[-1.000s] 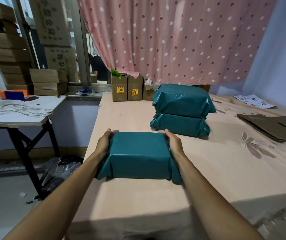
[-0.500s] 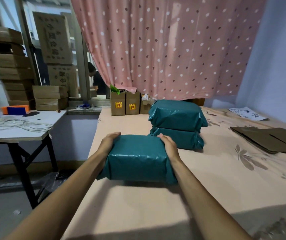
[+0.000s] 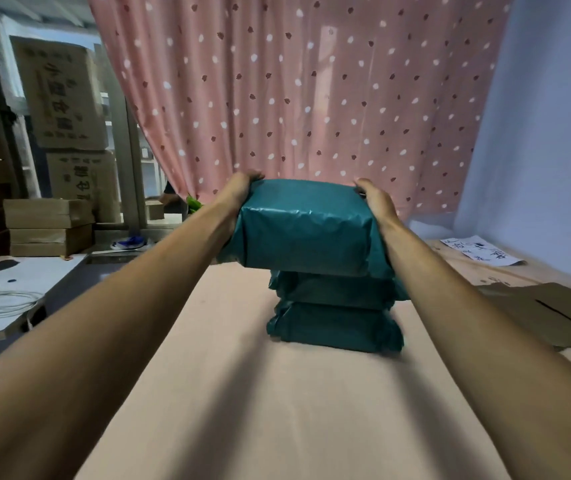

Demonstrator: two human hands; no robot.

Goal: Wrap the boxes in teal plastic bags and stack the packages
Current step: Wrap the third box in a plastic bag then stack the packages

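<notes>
A box wrapped in teal plastic (image 3: 306, 228) is held at arm's length between my two hands, directly above a stack of two teal packages (image 3: 334, 313) on the peach-covered table (image 3: 242, 393). My left hand (image 3: 239, 194) grips its left side and my right hand (image 3: 375, 199) grips its right side, fingers curled over the far edge. The held package sits on or just over the upper one of the stack; I cannot tell whether they touch. The top of the stack is hidden behind it.
Flattened brown cardboard (image 3: 547, 313) lies on the table to the right, with a printed paper (image 3: 481, 254) behind it. A pink dotted curtain (image 3: 311, 98) hangs at the back. Left stands a white side table (image 3: 17, 282) with cable, and stacked cartons (image 3: 48, 226).
Both hands have lifted the wrapped package off the table near me and carried it forward and up, over the two-package stack.
</notes>
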